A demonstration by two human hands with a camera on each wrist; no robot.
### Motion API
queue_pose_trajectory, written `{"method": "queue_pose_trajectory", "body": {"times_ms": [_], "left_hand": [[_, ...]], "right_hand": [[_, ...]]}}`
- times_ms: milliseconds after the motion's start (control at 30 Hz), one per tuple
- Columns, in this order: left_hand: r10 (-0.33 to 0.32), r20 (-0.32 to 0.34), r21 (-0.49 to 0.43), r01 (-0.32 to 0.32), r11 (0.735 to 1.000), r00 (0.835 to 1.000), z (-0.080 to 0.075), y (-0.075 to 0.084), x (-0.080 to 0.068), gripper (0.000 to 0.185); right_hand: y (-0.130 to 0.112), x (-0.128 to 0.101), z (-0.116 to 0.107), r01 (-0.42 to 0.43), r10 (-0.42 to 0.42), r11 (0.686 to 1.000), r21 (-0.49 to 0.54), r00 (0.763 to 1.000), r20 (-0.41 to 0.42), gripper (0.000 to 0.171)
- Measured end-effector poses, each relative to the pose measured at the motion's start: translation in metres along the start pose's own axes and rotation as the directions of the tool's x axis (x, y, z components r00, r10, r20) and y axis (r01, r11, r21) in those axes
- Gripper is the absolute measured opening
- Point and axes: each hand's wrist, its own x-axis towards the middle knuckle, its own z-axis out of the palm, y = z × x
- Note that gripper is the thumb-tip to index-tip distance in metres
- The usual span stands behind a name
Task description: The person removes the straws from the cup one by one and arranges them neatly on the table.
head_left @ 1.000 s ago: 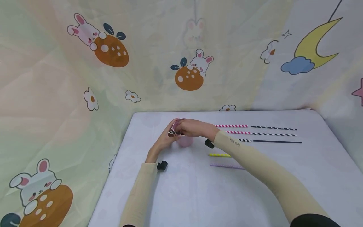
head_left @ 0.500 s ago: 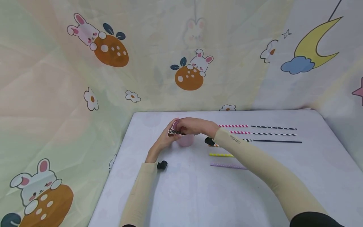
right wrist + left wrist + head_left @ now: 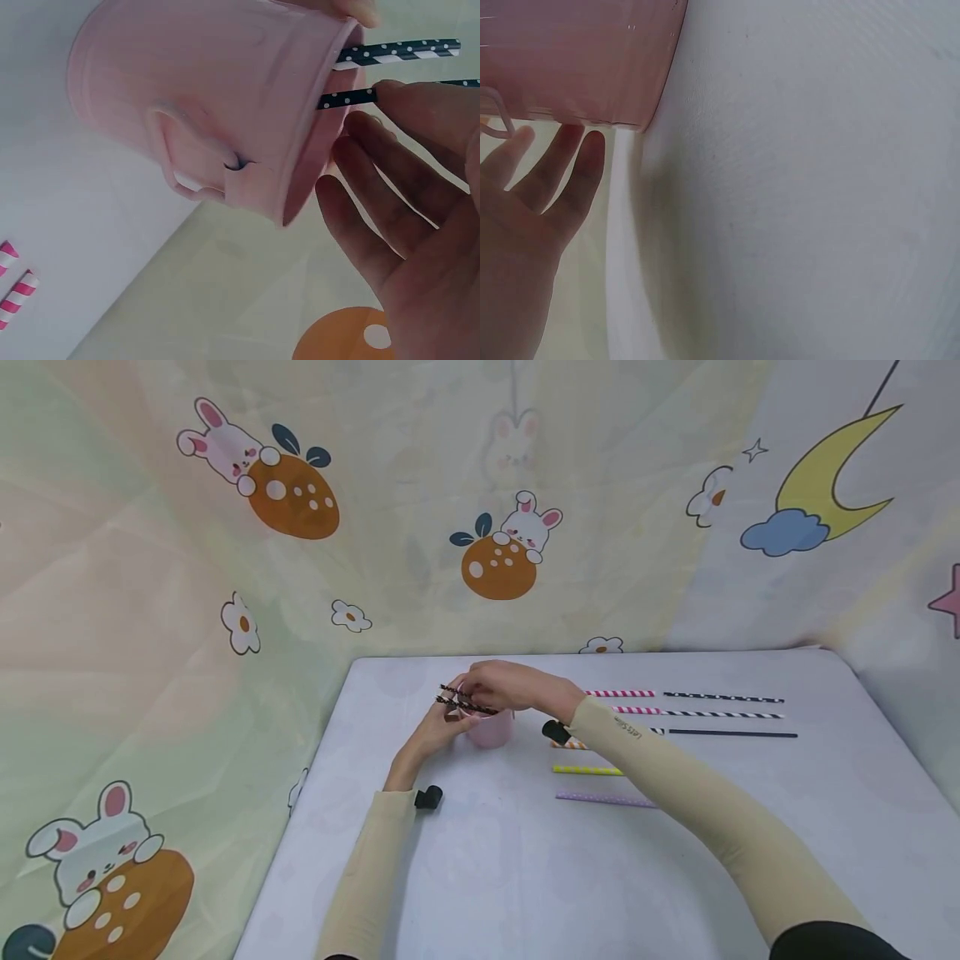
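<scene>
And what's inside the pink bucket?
Dark patterned straws poke from the pink bucket; the right hand pinches one. Their inner ends and anything deeper are covered by the bucket.

beige sleeves (image 3: pixel 697 810), black wrist cameras (image 3: pixel 429 797)

Head view looks forward-down, well back from pink bucket (image 3: pixel 491 734); wrist views sit near it, left facing its wall (image 3: pixel 577 64), right wall plus rim (image 3: pixel 302 150); all share it.

pail (image 3: pixel 217 67): smooth glossy metal | straws (image 3: pixel 397 52): paper | backdrop (image 3: pixel 405 527): matt cloth
</scene>
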Motion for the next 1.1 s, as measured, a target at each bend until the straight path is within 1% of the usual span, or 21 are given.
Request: {"method": "queue_pose_trajectory", "body": {"times_ms": [133,367,467,567,833,933,1100], "left_hand": [[0.009,-0.007,0.020,-0.009,1.000,1.000,0.000,0.000,0.000,0.079],[-0.061,-0.009,0.019,0.061,0.998,0.998,0.001,0.000,0.000,0.082],[-0.049,-0.011,0.005,0.049,0.999,0.999,0.000,-0.001,0.000,0.083],[-0.018,-0.011,-0.001,0.018,1.000,1.000,0.000,-0.002,0.000,0.083],[0.035,-0.004,-0.017,-0.035,0.999,0.999,0.000,-0.002,0.003,0.079],[0.034,-0.002,-0.019,-0.034,0.999,0.999,0.000,-0.002,0.003,0.080],[-0.010,0.010,-0.010,0.010,1.000,1.000,0.000,-0.001,0.001,0.081]], "right_hand": [[-0.004,-0.003,-0.008,0.003,-0.003,1.000,0.001,1.000,-0.025,0.019],[-0.014,-0.016,-0.027,-0.008,0.009,1.000,0.016,0.997,-0.082,0.021],[-0.019,-0.023,-0.034,0.004,0.000,0.999,0.036,0.994,-0.111,0.023],[-0.022,-0.028,-0.040,0.019,-0.015,0.999,0.033,0.991,-0.134,0.023],[-0.028,-0.045,-0.056,0.056,-0.049,0.998,0.040,0.983,-0.175,0.022],[-0.029,-0.051,-0.062,0.061,-0.055,0.998,0.027,0.981,-0.185,0.021],[-0.032,-0.063,-0.070,0.074,-0.078,0.997,-0.026,0.975,-0.206,0.018]]}}
